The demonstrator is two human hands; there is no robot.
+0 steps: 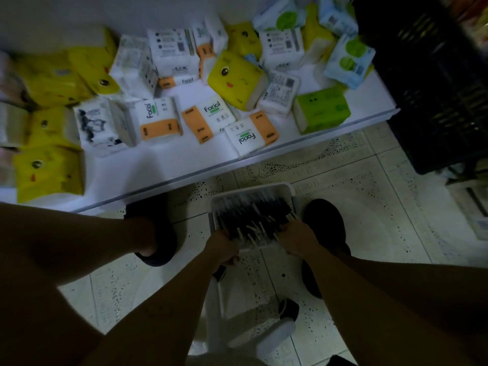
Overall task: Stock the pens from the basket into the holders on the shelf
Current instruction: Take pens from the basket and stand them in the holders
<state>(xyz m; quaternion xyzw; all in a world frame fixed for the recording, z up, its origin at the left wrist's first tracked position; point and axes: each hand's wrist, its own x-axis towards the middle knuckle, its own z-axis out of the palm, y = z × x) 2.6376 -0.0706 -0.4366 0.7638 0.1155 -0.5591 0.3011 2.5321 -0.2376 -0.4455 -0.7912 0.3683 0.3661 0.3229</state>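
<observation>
Both hands are down at the white basket (264, 186) on the floor. The left hand (221, 247) is at its near left corner and the right hand (295, 237) at its near right. Their fingers are lost among the dark pens (250, 215), so I cannot tell what they grip. This looks like the gathering step. The shelf (303, 143) beyond shows tissue packs (235, 75) but no holders, so those must be found next.

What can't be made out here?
Holders: not in the head view; the shelf shows only tissue packs.
Left hand and right hand fingers: lost in dim light among the pens in the basket.
Crate contents: dark, cut off by the right edge.
</observation>
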